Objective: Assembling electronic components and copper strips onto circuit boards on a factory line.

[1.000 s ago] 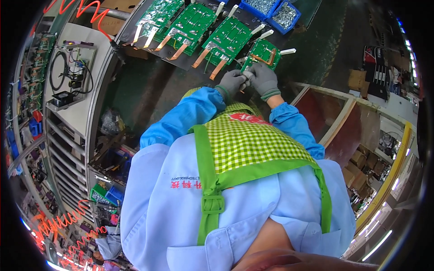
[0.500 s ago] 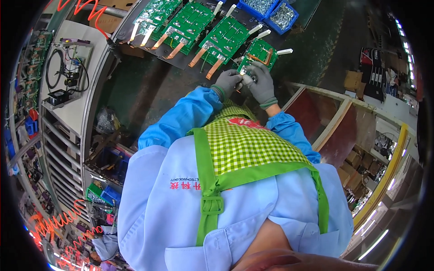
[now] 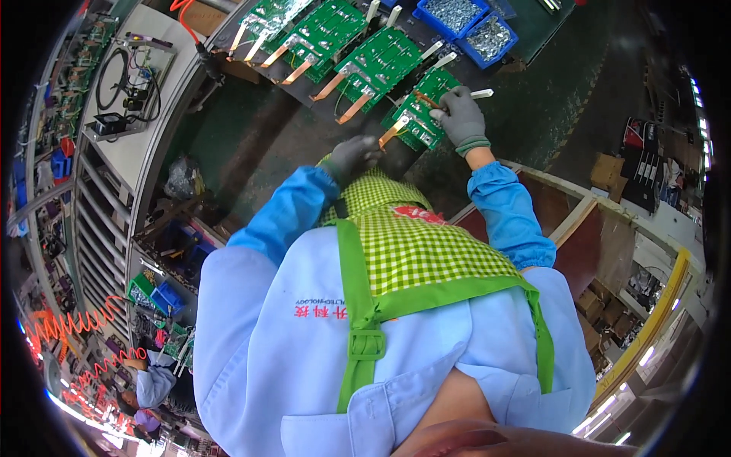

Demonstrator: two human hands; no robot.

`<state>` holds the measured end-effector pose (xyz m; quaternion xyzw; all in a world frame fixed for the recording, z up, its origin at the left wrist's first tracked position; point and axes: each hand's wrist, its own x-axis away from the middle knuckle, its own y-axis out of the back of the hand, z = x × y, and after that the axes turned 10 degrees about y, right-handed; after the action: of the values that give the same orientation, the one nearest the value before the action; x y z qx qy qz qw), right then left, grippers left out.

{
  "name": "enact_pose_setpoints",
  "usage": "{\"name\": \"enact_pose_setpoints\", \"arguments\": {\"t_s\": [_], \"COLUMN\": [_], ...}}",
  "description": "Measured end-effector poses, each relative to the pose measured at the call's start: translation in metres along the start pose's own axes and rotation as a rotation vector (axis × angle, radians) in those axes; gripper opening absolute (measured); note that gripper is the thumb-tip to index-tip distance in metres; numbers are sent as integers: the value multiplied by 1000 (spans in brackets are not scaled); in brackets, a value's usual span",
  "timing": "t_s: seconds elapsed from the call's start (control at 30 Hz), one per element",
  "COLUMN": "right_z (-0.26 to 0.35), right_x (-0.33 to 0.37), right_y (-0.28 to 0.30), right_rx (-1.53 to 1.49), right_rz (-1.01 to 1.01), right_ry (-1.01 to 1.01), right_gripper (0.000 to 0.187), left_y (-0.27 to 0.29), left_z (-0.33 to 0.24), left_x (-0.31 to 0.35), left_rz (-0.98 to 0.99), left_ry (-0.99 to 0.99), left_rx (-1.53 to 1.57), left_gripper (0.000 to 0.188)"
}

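The rightmost green circuit board (image 3: 419,128) lies at the table's near end, with a copper strip (image 3: 394,131) fixed to it and jutting toward me. My right hand (image 3: 463,120), in a grey glove, reaches over this board. Its fingers close on a loose copper strip (image 3: 426,100) lying across the board; the fingertips are partly hidden. My left hand (image 3: 352,158), also gloved, is held near my apron, a little left of the jutting strip's end. Its fingers are curled, and what they may hold is hidden.
More circuit boards (image 3: 378,68) with copper strips and white posts stand in a row to the left. Blue bins (image 3: 489,40) of small metal parts sit at the far side. A red coiled hose (image 3: 186,21) hangs at far left, and a wooden-framed stand (image 3: 572,221) is at right.
My hands were together at the near edge of the rightmost board. They have parted: the right moved up and right onto the loose copper strip, the left drew back toward my apron.
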<state>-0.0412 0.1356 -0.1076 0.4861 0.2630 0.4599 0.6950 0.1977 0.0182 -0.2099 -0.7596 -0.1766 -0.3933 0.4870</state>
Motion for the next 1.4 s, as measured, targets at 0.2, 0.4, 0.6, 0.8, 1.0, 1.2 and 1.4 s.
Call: {"name": "enact_pose_setpoints", "arguments": {"t_s": [0.2, 0.4, 0.6, 0.8, 1.0, 1.2, 1.4], "right_z": [-3, 12, 24, 20, 26, 37, 37], "right_x": [7, 23, 68, 122, 137, 125, 123], "right_y": [-5, 26, 54, 8, -20, -21, -27], "right_rx": [118, 69, -593, -1199, -1291, -1266, -1316], "right_rz": [-137, -223, -63, 151, 93, 139, 149], "right_ry": [164, 201, -42, -438, -533, -568, -574], "right_gripper": [13, 17, 17, 22, 32, 28, 29], "left_y": [-13, -82, -93, -85, -76, -87, -81], "left_z": [45, 35, 30, 47, 54, 51, 48], "left_x": [-2, -4, -34, -80, -89, -74, -82], "left_rz": [87, 149, -1, 159, 351, 298, 286], "left_ry": [-9, -56, -98, 20, 166, 37, 143], "left_rx": [65, -64, -53, 381, 457, 457, 459], "left_gripper": [36, 32, 26, 19, 21, 20, 21]}}
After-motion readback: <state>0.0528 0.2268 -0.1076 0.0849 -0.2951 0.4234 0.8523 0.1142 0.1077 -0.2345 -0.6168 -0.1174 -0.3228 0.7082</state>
